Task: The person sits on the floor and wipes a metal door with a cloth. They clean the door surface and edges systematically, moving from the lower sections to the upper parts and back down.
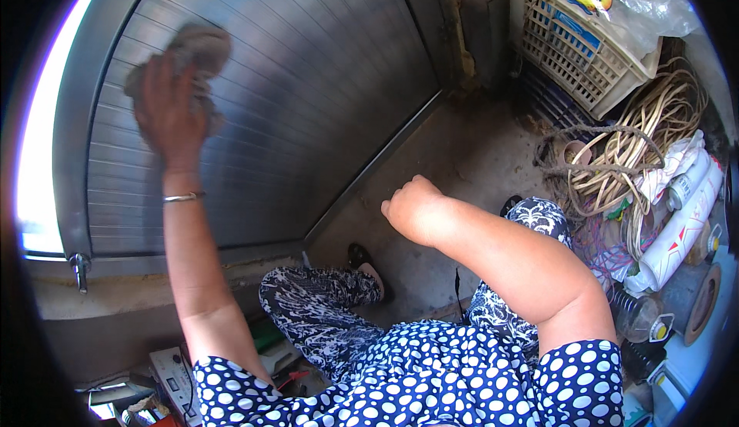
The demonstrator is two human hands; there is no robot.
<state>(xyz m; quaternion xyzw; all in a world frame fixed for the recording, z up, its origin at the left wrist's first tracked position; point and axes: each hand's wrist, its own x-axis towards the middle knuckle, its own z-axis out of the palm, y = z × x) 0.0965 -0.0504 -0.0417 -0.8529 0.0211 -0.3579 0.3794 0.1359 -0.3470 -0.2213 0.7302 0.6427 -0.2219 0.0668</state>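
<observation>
My left hand (171, 111) presses a crumpled grey-brown cloth (202, 48) flat against a ribbed metal door panel (292, 111). The cloth bulges out past the fingers on both sides and above them. A bracelet circles that wrist. My right hand (413, 210) hangs in front of my body over the floor, closed in a loose fist. Its fingers curl away from view, so whatever might be inside is hidden. It touches neither the door nor the things on the right.
On the right stands a cream plastic crate (577, 50) holding bags. Below it lie coiled cables (647, 134), a white roll (681, 227) and plastic bottles (643, 315). A metal latch (79, 271) sticks out at the door's lower left. Assorted items, including a white box (175, 381), fill the lower left.
</observation>
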